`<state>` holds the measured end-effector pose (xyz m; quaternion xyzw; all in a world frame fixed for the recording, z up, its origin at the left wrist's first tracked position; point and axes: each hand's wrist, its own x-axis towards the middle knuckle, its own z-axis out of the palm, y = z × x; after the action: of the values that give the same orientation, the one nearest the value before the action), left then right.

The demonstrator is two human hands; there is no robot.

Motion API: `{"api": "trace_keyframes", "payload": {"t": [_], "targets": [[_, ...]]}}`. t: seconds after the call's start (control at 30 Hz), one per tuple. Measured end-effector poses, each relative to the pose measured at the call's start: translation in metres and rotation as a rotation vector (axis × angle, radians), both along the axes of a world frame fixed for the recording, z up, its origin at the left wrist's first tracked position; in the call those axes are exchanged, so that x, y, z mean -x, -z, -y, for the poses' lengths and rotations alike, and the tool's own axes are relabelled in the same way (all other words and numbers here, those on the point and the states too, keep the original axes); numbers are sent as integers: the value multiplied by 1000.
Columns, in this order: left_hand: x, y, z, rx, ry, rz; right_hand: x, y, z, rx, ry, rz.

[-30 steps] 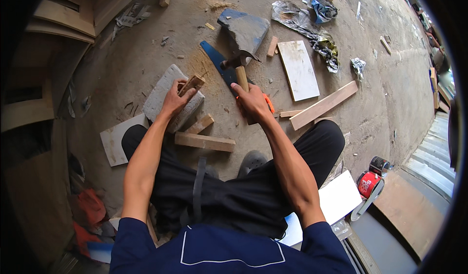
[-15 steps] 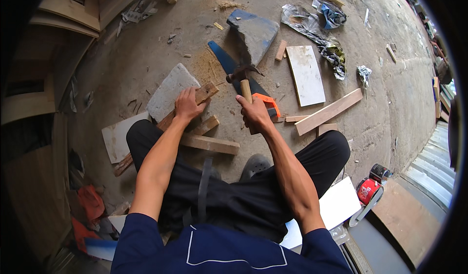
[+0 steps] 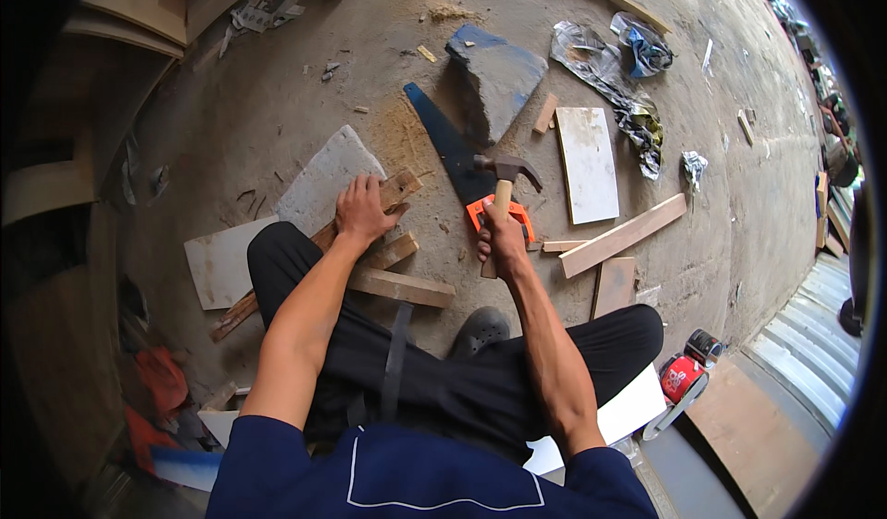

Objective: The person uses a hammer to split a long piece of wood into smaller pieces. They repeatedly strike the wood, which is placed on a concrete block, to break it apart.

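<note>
My left hand is closed on a long wooden strip, close to its far end. The strip slants down to the left, beside a grey stone slab, and passes behind my left knee. My right hand grips the wooden handle of a claw hammer, held above the floor to the right of the strip. Beneath the hammer lies a handsaw with a dark blue blade and an orange handle, partly hidden. Two short wood blocks, one of them a pale bar, lie below my left hand.
Beyond the saw sits a concrete block with blue stains. To the right are a white board, a wood plank and crumpled plastic. A red can stands beside my right knee. Wooden cabinetry rises at the left.
My right hand has moved the hammer right and slightly nearer, its head now over the saw's handle end. My left hand keeps its hold on the strip. The view has shifted a little.
</note>
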<state>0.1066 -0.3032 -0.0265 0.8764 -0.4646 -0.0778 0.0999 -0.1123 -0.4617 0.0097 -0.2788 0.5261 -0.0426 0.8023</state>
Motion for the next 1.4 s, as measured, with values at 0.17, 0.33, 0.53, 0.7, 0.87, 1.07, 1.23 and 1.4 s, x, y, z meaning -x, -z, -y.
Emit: {"api": "trace_keyframes", "payload": {"t": [0.17, 0.33, 0.53, 0.7, 0.87, 1.07, 1.23, 1.4], "targets": [[0, -1, 2, -50, 11, -29, -14, 21, -13, -152, 23, 24], [-5, 8, -6, -33, 23, -27, -11, 23, -24, -185, -157, 42], [-4, 7, -2, -13, 15, -53, -9, 38, 3, -238, -96, 27], [-9, 8, -3, 5, 10, -31, -15, 34, -8, -231, -243, 136], [-8, 8, -4, -25, 8, -55, -19, 39, 7, -210, 32, 44], [-10, 8, -6, -2, 1, -49, -15, 34, 4, -156, -276, 16], [-8, 6, -4, -22, -4, -70, -23, 41, 24, -145, -92, 8], [-10, 5, -4, -24, -20, -82, -29, 18, 42, 18, -588, -130]]}}
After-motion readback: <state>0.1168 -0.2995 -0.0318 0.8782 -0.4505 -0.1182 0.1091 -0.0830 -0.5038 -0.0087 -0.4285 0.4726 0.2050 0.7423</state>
